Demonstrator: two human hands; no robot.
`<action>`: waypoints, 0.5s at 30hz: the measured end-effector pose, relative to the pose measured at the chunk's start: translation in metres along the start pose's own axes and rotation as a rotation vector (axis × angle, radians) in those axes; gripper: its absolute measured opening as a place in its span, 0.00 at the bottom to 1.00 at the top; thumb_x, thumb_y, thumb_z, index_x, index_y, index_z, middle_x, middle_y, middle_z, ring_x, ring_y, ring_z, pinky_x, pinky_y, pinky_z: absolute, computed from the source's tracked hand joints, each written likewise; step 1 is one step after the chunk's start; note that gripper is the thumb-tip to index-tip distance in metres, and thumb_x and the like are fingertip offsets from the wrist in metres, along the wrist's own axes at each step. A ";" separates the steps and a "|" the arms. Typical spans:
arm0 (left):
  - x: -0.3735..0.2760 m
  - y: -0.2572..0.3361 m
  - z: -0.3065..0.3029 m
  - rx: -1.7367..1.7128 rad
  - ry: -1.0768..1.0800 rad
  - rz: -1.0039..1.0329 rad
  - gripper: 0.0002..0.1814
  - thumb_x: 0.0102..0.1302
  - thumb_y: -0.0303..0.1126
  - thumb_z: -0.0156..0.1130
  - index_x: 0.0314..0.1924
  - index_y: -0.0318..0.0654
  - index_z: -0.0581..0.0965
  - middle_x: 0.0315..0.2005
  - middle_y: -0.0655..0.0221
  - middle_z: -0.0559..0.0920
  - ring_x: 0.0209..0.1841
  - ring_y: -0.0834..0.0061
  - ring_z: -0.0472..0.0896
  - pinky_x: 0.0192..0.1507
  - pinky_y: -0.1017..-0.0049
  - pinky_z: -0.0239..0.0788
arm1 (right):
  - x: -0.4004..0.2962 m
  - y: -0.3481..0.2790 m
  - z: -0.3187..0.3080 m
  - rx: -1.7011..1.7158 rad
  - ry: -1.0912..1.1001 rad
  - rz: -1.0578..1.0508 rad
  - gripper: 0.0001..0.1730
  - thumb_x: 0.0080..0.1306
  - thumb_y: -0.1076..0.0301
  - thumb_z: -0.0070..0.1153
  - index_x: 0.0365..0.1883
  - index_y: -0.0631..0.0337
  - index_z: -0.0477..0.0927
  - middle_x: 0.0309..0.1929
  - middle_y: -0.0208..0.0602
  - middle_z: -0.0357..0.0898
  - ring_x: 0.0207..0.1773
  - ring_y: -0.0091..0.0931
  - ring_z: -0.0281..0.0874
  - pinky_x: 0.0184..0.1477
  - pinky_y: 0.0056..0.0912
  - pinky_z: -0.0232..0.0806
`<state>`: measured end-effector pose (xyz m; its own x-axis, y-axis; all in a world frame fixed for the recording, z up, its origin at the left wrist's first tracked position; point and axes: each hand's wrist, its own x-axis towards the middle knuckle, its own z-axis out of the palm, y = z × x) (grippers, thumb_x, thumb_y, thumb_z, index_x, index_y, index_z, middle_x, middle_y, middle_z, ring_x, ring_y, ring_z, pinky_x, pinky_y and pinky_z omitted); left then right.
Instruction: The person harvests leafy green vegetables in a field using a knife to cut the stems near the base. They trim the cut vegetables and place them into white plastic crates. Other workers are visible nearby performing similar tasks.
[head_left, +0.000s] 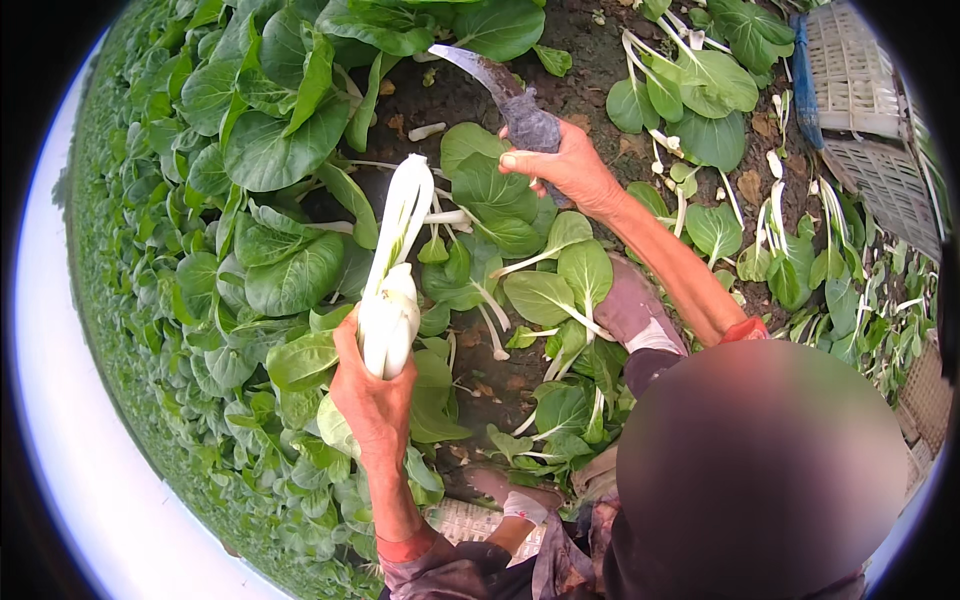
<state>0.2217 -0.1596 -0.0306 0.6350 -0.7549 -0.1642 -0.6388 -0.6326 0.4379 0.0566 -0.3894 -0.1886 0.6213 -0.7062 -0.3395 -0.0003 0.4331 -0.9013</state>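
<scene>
My left hand (375, 409) grips bok choy with pale stalks (391, 315), its white cut bases pointing up and away from me. Beneath that hand, broad green leaves (304, 360) stick out. In my right hand (577, 169) is a curved harvesting knife; its handle (531, 120) is wrapped in grey material. The knife's blade (480, 69) points to the upper left, apart from the bok choy. Below the right hand, loose bok choy leaves (499, 191) lie on the dark soil.
Standing bok choy plants (289, 142) fill the left side. Trimmed leaves (562, 289) lie around my shoe (630, 296). White woven plastic baskets (851, 71) stand at the upper right, and another woven basket (465, 520) is by my other foot. Bare soil (592, 45) shows between leaves.
</scene>
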 end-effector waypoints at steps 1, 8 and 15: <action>-0.014 0.010 0.002 -0.028 0.006 0.050 0.31 0.51 0.25 0.70 0.57 0.42 0.72 0.41 0.56 0.84 0.43 0.66 0.84 0.48 0.70 0.73 | -0.006 0.005 0.004 0.240 -0.094 0.002 0.34 0.61 0.62 0.67 0.62 0.55 0.67 0.38 0.29 0.77 0.22 0.15 0.70 0.25 0.21 0.68; -0.077 0.046 0.028 -0.254 -0.090 -0.023 0.40 0.50 0.24 0.71 0.65 0.40 0.68 0.47 0.59 0.82 0.47 0.67 0.83 0.51 0.70 0.73 | -0.066 0.020 0.029 0.890 -0.317 0.099 0.36 0.58 0.67 0.68 0.63 0.60 0.66 0.49 0.44 0.80 0.23 0.16 0.69 0.23 0.21 0.66; -0.120 0.041 0.004 -1.039 -0.023 -0.296 0.34 0.49 0.23 0.76 0.58 0.30 0.73 0.43 0.67 0.83 0.43 0.77 0.81 0.49 0.76 0.74 | -0.099 -0.088 0.014 -0.001 -0.151 -0.251 0.30 0.50 0.74 0.73 0.52 0.62 0.75 0.41 0.30 0.80 0.41 0.18 0.78 0.47 0.24 0.72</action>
<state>0.1172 -0.0953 0.0034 0.6885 -0.6060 -0.3984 0.2265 -0.3422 0.9119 0.0062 -0.3500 -0.0722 0.7116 -0.6998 -0.0622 0.1672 0.2547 -0.9525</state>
